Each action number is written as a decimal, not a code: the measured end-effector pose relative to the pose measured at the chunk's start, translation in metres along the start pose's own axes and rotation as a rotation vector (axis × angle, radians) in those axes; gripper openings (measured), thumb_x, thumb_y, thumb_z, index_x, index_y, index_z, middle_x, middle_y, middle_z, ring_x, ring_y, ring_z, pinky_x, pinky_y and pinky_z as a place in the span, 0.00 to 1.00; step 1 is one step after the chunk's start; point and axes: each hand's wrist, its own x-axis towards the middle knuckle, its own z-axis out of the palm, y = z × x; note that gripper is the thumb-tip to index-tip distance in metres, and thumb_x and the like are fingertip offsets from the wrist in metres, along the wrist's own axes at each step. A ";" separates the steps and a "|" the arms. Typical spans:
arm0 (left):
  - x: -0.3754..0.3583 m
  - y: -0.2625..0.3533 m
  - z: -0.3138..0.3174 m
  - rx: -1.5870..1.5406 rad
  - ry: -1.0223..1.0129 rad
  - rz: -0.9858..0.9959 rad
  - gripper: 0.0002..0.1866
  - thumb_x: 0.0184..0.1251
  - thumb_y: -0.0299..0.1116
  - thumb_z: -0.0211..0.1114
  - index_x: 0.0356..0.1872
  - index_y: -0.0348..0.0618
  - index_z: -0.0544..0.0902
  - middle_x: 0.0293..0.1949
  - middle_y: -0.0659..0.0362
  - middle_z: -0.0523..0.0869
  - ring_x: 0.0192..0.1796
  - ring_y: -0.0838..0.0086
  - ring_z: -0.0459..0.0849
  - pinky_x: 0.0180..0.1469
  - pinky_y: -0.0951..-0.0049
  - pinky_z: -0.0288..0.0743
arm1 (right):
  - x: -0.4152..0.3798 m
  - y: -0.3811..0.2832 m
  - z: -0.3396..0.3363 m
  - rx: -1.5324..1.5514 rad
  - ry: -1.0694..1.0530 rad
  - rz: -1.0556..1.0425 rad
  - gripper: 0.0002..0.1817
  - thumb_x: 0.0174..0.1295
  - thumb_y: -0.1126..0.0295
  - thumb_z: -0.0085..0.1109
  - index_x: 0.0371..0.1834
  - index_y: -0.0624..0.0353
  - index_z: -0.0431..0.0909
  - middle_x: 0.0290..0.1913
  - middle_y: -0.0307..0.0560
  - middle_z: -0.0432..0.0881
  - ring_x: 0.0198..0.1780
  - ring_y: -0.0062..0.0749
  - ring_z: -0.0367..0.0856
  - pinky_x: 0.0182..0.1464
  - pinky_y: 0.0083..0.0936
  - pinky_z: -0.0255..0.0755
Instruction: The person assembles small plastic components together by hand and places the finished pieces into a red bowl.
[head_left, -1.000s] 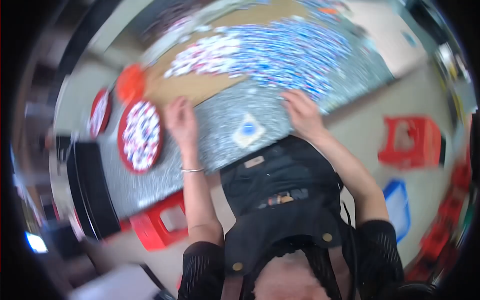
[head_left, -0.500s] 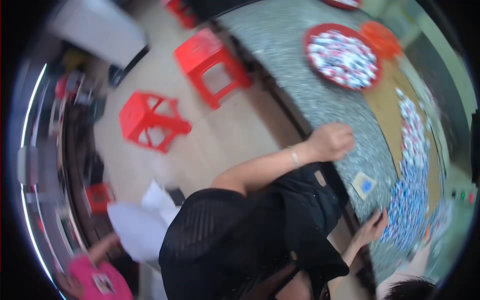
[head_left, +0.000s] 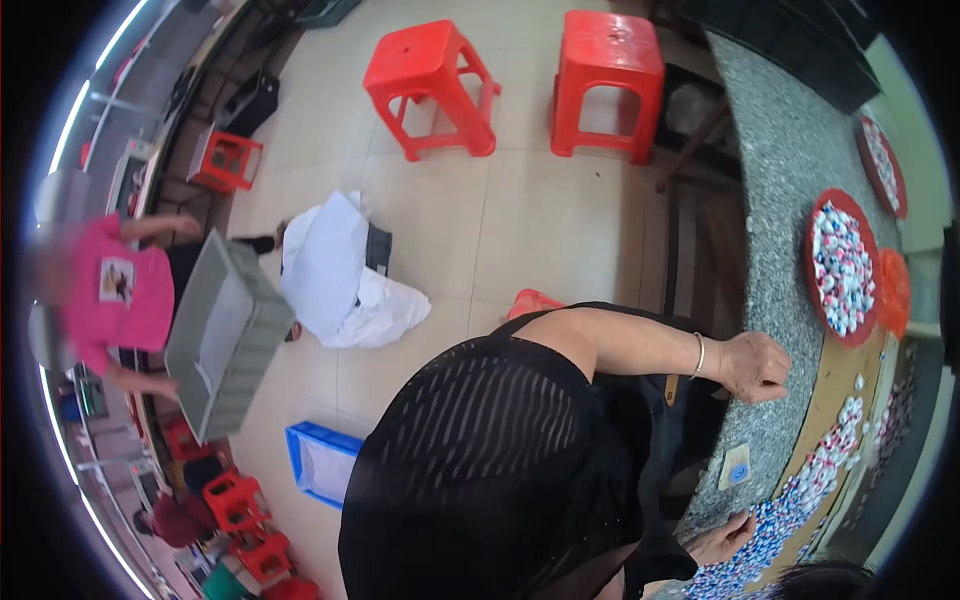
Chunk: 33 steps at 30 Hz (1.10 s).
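Head view: at right of the frame, the left hand [head_left: 755,367] is over the speckled counter [head_left: 775,200], fingers curled in; whether they pinch anything cannot be told. At lower right, the right hand [head_left: 722,540], fingers bent, its grip unclear, is at the pile of small pieces [head_left: 795,508], near a card [head_left: 735,467].

Black top [head_left: 470,520], sheer striped sleeve [head_left: 500,405], slim pale bangle [head_left: 699,356], dark apron [head_left: 698,412]
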 end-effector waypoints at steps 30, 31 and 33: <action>0.006 0.002 -0.007 0.098 -0.093 0.113 0.15 0.53 0.30 0.67 0.13 0.44 0.70 0.21 0.58 0.72 0.27 0.64 0.77 0.29 0.64 0.73 | -0.003 0.029 0.018 0.100 -0.003 -0.048 0.13 0.71 0.72 0.55 0.52 0.71 0.77 0.44 0.47 0.81 0.41 0.25 0.77 0.46 0.22 0.74; 0.006 0.001 -0.006 0.108 -0.099 0.112 0.16 0.53 0.30 0.67 0.13 0.44 0.70 0.21 0.59 0.72 0.26 0.64 0.77 0.28 0.64 0.73 | -0.003 0.030 0.019 0.148 0.020 -0.045 0.13 0.71 0.72 0.55 0.52 0.71 0.77 0.45 0.47 0.81 0.42 0.25 0.77 0.46 0.21 0.74; 0.005 0.003 -0.004 0.116 -0.108 0.107 0.16 0.53 0.30 0.67 0.12 0.44 0.70 0.21 0.59 0.72 0.26 0.64 0.77 0.28 0.64 0.73 | -0.008 0.036 0.015 0.189 0.006 -0.023 0.13 0.71 0.73 0.56 0.52 0.71 0.77 0.45 0.47 0.80 0.42 0.25 0.77 0.46 0.21 0.74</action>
